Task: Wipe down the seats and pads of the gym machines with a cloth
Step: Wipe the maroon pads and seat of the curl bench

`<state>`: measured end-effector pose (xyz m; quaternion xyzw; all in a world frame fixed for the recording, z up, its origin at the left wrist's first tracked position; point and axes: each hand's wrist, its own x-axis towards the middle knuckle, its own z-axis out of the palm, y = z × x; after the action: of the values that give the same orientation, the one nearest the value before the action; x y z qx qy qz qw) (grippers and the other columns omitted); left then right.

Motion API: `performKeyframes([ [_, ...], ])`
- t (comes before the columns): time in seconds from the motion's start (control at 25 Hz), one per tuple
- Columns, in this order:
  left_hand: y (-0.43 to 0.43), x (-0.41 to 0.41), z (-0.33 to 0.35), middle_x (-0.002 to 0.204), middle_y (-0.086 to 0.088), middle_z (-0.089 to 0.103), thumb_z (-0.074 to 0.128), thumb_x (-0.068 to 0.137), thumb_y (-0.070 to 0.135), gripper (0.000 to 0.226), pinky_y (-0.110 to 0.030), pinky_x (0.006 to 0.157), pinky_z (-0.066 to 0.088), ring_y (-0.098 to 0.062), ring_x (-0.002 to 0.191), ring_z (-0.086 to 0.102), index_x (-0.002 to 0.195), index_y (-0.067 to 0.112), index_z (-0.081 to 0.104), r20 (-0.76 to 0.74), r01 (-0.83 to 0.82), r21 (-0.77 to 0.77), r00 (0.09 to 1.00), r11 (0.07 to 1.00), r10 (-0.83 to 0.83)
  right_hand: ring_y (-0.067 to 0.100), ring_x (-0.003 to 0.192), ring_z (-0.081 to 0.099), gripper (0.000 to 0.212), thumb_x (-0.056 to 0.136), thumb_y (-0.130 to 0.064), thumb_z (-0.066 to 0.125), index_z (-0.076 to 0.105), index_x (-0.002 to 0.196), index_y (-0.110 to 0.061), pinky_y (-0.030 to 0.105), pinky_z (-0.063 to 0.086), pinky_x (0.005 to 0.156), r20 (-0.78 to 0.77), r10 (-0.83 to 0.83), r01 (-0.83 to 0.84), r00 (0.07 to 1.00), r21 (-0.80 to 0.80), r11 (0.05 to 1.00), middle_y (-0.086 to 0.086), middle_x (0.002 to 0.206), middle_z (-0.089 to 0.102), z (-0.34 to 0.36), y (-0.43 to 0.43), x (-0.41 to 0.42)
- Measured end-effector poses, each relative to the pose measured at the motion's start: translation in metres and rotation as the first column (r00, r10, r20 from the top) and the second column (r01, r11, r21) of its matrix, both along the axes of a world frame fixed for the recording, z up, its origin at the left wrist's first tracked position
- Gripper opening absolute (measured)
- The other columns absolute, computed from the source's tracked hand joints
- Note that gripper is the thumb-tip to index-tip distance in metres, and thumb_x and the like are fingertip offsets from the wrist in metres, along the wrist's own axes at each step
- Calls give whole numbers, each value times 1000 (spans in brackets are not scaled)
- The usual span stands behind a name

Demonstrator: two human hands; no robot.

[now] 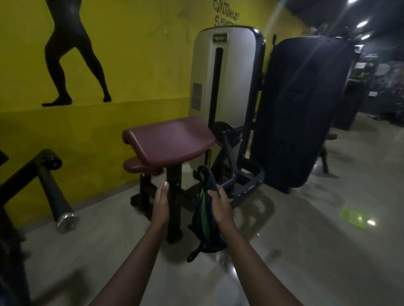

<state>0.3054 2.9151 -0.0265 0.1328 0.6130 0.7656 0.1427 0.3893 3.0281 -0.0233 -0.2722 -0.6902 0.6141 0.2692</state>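
I see the right hand [221, 208] gripping a dark, green-striped cloth [201, 221]; the left hand [161, 205] is flat and holds nothing; a red pad [168, 141] sits ahead.

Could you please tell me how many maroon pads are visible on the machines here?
3: the large sloped pad, a smaller seat below it, and a maroon sliver behind the dark shroud at right. Others may be hidden.

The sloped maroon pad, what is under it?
Under the maroon pad sits a smaller maroon seat, lower down, and a dark post holding it up. Much of the seat and the post's top are hidden by the pad.
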Motion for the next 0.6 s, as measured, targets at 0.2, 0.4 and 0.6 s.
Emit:
performKeyframes([
  [0.2,77,-116,-3,148,2,36,32,99,37,49,-32,112,24,-16,137,32,144,18,33,-28,-144,-2,989,990,144,25,110,54,33,97,-18,43,49,129,-14,34,43,92,-10,132,-132,991,30,991,6,116,57,-5,88,-133],
  [0.4,140,-211,9,131,3,41,31,101,32,47,-21,91,29,-6,116,37,144,15,30,-1,-287,-11,958,958,287,28,120,50,40,97,-26,44,45,135,-14,43,42,100,57,275,-280,960,132,951,9,131,53,-7,166,-274],
  [0.6,168,-322,-11,151,-5,32,33,100,36,52,-26,97,30,-19,135,34,147,16,26,30,-472,-126,878,873,478,29,125,43,41,97,-21,46,43,136,-12,31,36,97,125,327,-350,937,346,871,13,137,45,-16,200,-391],
])
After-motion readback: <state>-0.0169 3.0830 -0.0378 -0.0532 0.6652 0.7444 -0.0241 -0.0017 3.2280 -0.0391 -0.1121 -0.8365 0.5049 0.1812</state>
